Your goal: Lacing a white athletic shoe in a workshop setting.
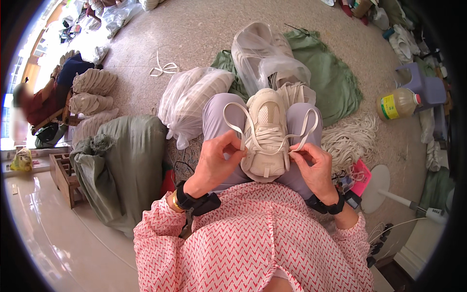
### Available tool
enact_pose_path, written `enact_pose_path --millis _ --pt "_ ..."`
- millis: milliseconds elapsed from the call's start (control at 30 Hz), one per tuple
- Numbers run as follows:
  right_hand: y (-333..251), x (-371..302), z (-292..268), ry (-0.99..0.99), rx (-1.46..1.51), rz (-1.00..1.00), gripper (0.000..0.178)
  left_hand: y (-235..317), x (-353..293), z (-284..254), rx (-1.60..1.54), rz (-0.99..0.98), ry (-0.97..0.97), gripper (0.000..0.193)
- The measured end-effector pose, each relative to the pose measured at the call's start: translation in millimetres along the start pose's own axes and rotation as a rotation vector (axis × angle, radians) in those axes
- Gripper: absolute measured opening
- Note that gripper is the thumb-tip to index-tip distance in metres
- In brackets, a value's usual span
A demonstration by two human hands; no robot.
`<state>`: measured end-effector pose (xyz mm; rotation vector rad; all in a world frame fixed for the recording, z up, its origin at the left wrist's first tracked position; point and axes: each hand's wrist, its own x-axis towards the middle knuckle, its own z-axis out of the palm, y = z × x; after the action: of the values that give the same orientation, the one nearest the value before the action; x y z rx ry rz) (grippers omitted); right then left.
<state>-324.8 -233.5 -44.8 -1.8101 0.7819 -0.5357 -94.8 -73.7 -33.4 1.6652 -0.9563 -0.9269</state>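
A beige sneaker (265,141) rests between my knees, its toe pointing away from me and its heel toward my body. A cream shoelace (235,127) runs through its eyelets, with a loop rising on each side. At the shoe's left edge my left hand (217,156) pinches the lace between thumb and fingers. On the other side my right hand (313,164) pinches the lace close to the upper eyelets. The lace's tips are too small to make out.
Clear plastic bags of shoes (194,92) lie beyond my left knee. A heap of loose laces (351,140) is at my right, near a jug (399,103) and purple stool (428,85). A stuffed green sack (129,170) stands left. Another person (46,97) sits far left.
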Motion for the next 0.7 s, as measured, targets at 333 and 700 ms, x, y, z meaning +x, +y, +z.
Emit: enact_pose_path --millis 333,700 --pt "-4.0 3.5 3.3 0.013 -0.05 -0.078 0.008 5.9 -1.3 14.8 0.275 0.199 0.098 0.019" --pt "-24.1 -7.1 -6.2 0.011 -0.297 -0.267 0.027 2.6 -4.3 15.2 0.254 0.121 0.179 0.025"
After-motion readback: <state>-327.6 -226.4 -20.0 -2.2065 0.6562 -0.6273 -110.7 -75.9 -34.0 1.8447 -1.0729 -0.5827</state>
